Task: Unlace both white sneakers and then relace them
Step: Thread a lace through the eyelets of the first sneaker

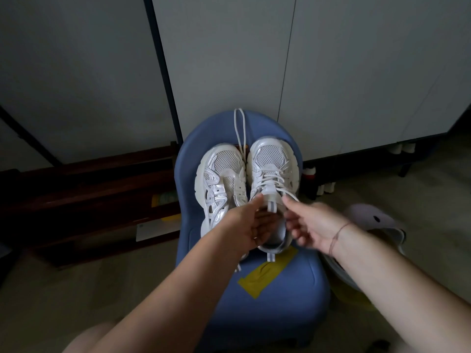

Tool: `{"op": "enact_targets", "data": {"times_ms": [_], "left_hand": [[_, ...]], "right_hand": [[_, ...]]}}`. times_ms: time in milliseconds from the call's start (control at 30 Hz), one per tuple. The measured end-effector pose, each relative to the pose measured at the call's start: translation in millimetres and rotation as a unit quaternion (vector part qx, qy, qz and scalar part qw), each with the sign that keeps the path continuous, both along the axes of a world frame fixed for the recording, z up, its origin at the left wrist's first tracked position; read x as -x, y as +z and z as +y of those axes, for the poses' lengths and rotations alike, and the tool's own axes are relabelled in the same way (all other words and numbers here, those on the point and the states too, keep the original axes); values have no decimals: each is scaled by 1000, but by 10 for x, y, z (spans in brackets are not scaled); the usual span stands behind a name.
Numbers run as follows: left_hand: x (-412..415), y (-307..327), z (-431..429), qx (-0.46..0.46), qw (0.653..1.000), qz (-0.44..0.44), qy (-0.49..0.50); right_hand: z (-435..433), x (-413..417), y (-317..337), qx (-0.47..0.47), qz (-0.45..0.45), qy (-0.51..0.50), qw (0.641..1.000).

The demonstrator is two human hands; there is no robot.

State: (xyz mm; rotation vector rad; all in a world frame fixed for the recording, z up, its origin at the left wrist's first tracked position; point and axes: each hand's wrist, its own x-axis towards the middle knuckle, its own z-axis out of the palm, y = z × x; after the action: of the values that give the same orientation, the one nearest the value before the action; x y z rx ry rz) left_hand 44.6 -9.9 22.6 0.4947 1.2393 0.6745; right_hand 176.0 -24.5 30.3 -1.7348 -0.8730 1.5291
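Reaching over a blue chair (280,289), your left hand (251,225) and right hand (312,226) meet at the collar of the laced right-side sneaker (271,171). Both hands are loosely open, fingers spread; whether either has hold of a lace is unclear. At nine o'clock of it, touching, sits the unlaced sneaker (219,174). A loose lace (239,128) trails toward twelve o'clock.

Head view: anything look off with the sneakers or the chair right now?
The left sneaker has bare eyelets, and its loose lace lies folded between the toes, over the blue chair back edge. The right sneaker is laced. A yellow patch sits askew on the seat. No damage shows.
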Motion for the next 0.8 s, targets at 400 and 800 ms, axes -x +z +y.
{"op": "enact_targets", "data": {"times_ms": [400,800], "left_hand": [[214,-17,87,-269,901,341,-14],[201,-110,385,-458,790,405,-49]], "right_hand": [[-13,208,-201,68,351,-108,928],[-34,245,-211,35,373,-120,919]]}}
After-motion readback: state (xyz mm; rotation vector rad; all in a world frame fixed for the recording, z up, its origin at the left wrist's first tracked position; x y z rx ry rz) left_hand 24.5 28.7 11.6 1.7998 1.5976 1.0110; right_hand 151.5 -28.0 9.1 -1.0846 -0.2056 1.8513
